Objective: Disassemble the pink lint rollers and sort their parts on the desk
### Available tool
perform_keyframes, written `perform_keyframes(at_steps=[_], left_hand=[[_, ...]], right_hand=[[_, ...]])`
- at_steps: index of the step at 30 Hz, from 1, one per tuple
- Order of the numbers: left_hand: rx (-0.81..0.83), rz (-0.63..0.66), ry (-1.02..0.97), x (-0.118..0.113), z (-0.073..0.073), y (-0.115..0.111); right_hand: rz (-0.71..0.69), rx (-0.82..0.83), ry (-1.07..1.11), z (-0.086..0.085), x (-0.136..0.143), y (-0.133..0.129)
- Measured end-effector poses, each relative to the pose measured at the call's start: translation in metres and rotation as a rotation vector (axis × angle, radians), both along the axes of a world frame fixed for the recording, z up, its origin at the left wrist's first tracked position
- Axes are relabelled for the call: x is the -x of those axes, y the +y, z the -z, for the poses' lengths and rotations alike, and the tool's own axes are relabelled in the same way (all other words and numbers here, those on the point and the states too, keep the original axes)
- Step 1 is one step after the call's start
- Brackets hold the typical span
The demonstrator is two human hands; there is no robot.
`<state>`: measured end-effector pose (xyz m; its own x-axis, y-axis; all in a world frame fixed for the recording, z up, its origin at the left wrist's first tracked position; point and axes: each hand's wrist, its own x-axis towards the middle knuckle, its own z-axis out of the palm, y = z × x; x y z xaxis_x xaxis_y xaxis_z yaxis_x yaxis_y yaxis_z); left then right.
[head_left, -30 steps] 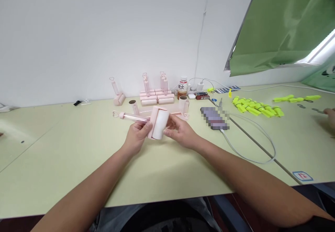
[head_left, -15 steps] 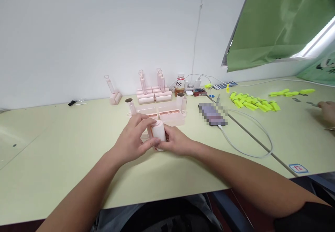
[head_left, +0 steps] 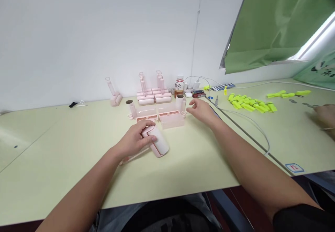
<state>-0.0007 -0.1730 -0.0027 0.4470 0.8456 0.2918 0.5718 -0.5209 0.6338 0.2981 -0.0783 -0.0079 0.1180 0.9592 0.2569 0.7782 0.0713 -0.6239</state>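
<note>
A pink case with a white roll in it lies tilted on the table, and my left hand is wrapped round its upper left end. My right hand is apart from it, fingers loosely spread beside a pink handle and a white roll standing on end. Two open pink cases sit side by side between the hands. To their left stands another roll with a brown core. Below my left hand a clear and pink piece lies on the table.
Finished-looking pink rollers stand by the wall, with one more further left. A bottle, white cables and yellow-green pieces are to the right. Another person's hand is at the far right edge.
My right hand has let go of the pink case and moved up and right, now covering the phone. The case has tilted over in my left hand.
</note>
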Motion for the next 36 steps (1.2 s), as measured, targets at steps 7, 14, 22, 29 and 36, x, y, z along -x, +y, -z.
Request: perform_keyframes(at_steps=[7,14,22,29,36], left_hand=[[0.03,0.013,-0.016,0.001,0.006,0.004],[0.052,0.023,-0.008,0.0,0.008,0.005],[0.059,0.015,-0.01,0.0,0.006,0.005],[0.19,0.017,-0.127,0.004,0.0,0.003],[0.268,0.165,-0.099,0.012,-0.012,0.001]], right_hand=[[-0.051,0.2,-0.23,0.025,0.002,0.017],[-0.06,0.149,-0.279,0.034,0.007,0.03],[-0.065,0.119,-0.103,0.038,0.01,0.029],[0.016,-0.015,0.049,0.019,0.011,0.014],[-0.706,-0.093,0.335,0.002,0.06,-0.063]])
